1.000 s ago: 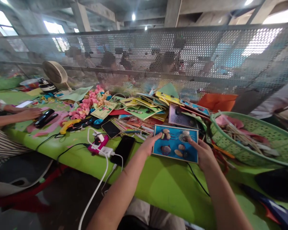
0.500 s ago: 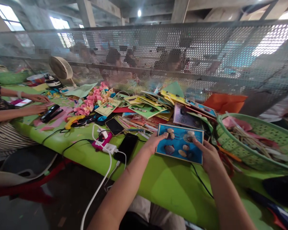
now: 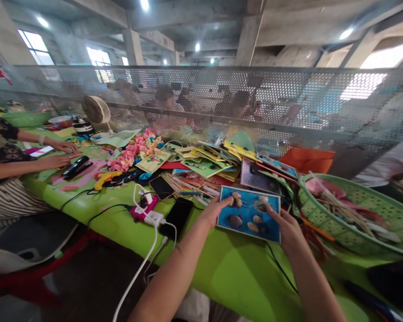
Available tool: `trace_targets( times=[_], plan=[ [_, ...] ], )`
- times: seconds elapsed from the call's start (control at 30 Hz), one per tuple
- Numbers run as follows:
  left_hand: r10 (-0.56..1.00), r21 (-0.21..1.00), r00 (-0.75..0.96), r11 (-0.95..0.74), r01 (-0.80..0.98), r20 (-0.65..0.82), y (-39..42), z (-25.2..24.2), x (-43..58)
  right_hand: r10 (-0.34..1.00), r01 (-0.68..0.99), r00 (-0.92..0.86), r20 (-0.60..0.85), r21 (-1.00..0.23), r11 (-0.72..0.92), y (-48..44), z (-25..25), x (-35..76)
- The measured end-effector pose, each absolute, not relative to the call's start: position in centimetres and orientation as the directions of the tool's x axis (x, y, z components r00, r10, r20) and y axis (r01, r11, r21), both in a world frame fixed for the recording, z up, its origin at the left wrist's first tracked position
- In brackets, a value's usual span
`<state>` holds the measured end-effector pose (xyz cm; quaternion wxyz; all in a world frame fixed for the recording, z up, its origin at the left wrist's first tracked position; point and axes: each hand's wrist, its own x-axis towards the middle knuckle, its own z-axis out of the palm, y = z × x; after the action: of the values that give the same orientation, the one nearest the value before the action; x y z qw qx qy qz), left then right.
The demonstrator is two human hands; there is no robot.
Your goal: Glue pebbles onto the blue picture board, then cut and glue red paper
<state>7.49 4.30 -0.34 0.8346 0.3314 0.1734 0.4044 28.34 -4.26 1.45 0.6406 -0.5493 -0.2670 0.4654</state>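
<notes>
Between my two hands, a blue card [image 3: 245,210] with a pale edge and several pebbles stuck on it is held tilted above the green table. My left hand [image 3: 216,212] grips its left edge, thumb resting by the upper left pebbles. At the right edge, my right hand [image 3: 287,226] grips the card with a finger or thumb near the upper right pebble. Fingers beneath the card are hidden. Behind it lies a heap of pebble-decorated cards [image 3: 206,165] in yellow, green and purple.
A green plastic basket [image 3: 352,237] of sticks stands at the right. Left of my arms are a black phone [image 3: 177,217], a pink power strip [image 3: 144,208] and white cables. Pink paper flowers [image 3: 134,150] and a fan [image 3: 97,112] lie further off. A co-worker's hands [image 3: 62,152] are at far left.
The camera view has tilted upward, so the scene sits lower and more ceiling shows. Both hands keep their hold on the blue card. The co-worker's hands have shifted slightly.
</notes>
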Motion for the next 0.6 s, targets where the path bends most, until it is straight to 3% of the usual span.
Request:
trace_targets(
  times=[0.6],
  plan=[
    [0.795,0.709,0.607,0.437,-0.553,-0.017,4.24,-0.09,7.36,0.9,-0.293,0.41,-0.147,-0.956,-0.023,-4.25,1.62,28.03]
  ],
)
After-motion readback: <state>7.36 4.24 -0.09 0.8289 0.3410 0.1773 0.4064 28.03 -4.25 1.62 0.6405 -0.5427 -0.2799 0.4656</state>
